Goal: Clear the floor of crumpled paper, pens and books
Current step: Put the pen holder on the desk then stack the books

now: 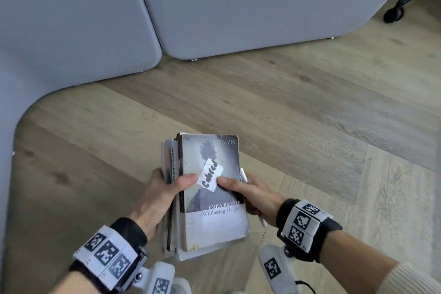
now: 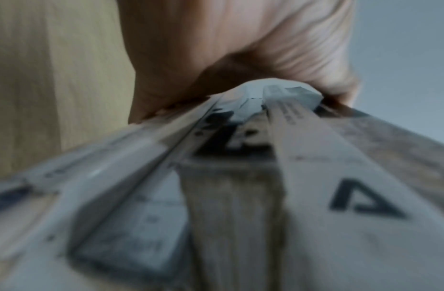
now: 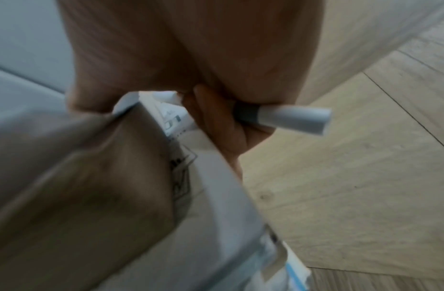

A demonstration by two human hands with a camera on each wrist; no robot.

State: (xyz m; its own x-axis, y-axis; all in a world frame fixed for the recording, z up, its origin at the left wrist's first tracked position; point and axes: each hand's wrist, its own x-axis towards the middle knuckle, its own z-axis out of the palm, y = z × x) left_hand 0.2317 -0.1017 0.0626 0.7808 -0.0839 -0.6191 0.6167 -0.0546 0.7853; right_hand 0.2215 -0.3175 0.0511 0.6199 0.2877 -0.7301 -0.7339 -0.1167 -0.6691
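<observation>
A stack of books [image 1: 210, 198], topped by a worn grey paperback with a white handwritten sticker [image 1: 210, 175], is held above the wooden floor. My left hand [image 1: 162, 193] grips its left side, thumb on the cover and fingers underneath. On the stack's right side, my right hand [image 1: 248, 196] grips with its thumb on top and also holds a white pen [image 1: 262, 221] against the books. The left wrist view is a blurred close-up of the book spines [image 2: 240, 177] in my left hand [image 2: 215, 59]. In the right wrist view the pen [image 3: 290, 120] juts out from my right hand [image 3: 210, 118], which presses on the stack [image 3: 116, 187].
Grey upholstered furniture [image 1: 214, 7] curves round the back and the left side. A black chair castor [image 1: 393, 15] stands at the top right. Wooden floor [image 1: 310, 114] stretches beneath and to the right of the hands.
</observation>
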